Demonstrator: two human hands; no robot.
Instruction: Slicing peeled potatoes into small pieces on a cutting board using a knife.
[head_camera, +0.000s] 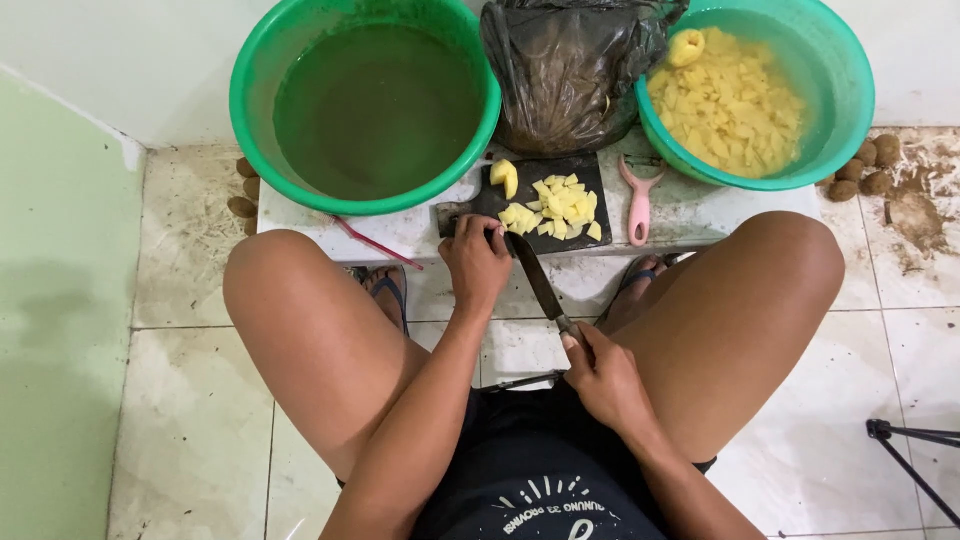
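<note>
Knife (537, 280) beside potato pieces (553, 208); peeler (636, 200), bag (570, 70) near.

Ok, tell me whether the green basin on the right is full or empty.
Partly full: the right green basin holds a heap of cut yellow potato pieces, but its upper inner wall is bare.

A crumpled dark plastic bag (568, 70) sits just behind the black cutting board (530, 195) — bulging, glossy grey-black. No labels, signs or screens show.

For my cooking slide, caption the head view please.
Left hand steadies black cutting board of diced potato; right hand holds knife.
</note>
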